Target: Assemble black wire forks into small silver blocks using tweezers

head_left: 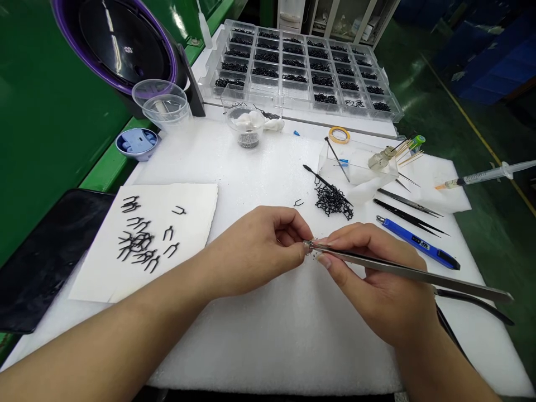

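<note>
"Steel tweezers, nearer than the black heap. How held?"

"Right hand: fingers closed round the shank. Left hand: fingers pinched on a small glossy piece at the tips, shape unclear, nearer than the heap too."

"Handling?"

"Likely light, delicate; take its edges. Tweezers should be springy, slick: grip mid-shank."

"Beyond the heap?"

"Compartment tray."
</note>
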{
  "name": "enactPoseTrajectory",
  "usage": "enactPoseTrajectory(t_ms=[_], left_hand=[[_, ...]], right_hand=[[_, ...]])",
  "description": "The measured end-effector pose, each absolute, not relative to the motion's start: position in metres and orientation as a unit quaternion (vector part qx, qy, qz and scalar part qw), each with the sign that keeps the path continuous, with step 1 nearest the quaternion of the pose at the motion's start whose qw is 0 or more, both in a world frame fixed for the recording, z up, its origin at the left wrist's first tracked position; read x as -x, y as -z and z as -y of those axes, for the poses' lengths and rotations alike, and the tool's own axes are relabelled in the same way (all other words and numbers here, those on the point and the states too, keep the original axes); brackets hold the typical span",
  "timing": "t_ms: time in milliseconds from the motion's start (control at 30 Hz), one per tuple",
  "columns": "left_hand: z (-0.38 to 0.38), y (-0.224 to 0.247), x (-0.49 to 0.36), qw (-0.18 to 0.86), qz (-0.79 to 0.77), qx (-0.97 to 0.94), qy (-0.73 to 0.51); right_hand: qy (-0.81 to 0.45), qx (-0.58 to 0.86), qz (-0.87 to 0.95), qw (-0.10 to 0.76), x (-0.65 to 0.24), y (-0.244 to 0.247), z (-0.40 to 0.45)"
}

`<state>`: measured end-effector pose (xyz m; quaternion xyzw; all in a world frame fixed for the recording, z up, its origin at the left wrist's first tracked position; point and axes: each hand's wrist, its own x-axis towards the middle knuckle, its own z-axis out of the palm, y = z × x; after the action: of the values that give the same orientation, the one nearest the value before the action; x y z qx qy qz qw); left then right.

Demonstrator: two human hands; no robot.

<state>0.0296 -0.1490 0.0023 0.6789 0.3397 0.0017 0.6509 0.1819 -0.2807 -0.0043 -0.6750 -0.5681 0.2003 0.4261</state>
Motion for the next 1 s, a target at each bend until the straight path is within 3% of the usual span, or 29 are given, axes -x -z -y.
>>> enactPoseTrajectory(t_ms=[1000], left_hand=[[0.1487, 0.0034, -0.0281, 0.649, -0.333, -0.684, -0.004]], right_hand=[[-0.204, 0.676, 0.570, 0.419, -0.1828, 0.0040, 0.2811]])
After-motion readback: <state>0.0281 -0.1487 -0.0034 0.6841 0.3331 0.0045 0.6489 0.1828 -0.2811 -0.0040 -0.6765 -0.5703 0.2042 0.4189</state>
